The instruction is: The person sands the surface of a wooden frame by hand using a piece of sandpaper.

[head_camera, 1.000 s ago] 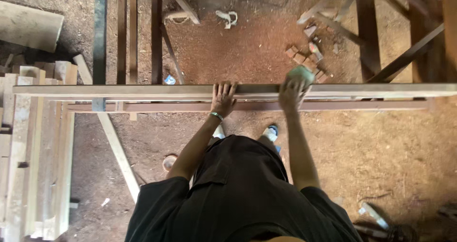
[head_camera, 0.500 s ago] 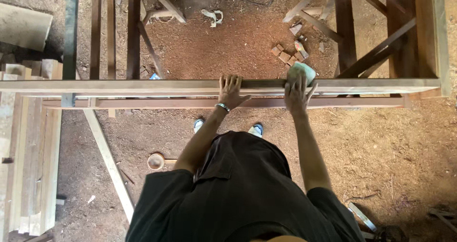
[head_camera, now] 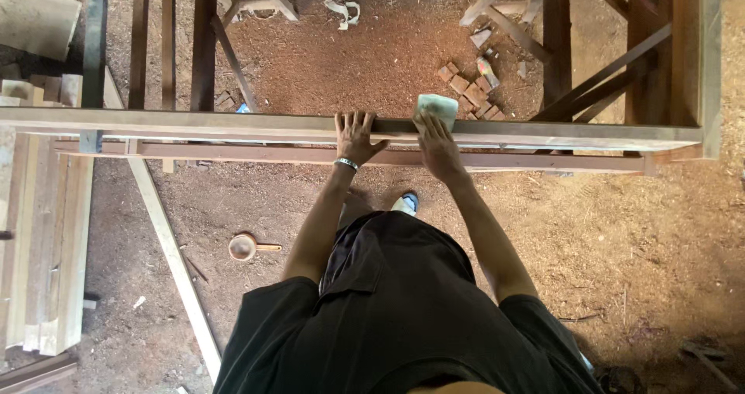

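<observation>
Sawdust floor, long pale timber beam (head_camera: 194, 121) on trestles: left hand (head_camera: 355, 134) flat, fingers spread, bracing; right hand (head_camera: 437, 142) gripping pale-green sanding block (head_camera: 435, 107); splinter risk, block could slip off edge.

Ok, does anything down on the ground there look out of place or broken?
A small round pan lies loose in the sawdust left of the person, and broken brick pieces are scattered beyond the long wooden beam. Nothing looks spilled.

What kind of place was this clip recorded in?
Likely a rough carpentry or woodworking yard. The ground is covered in sawdust, planks are stacked at the left, and both hands rest on a long wooden beam, the right hand holding a pale pad.
</observation>
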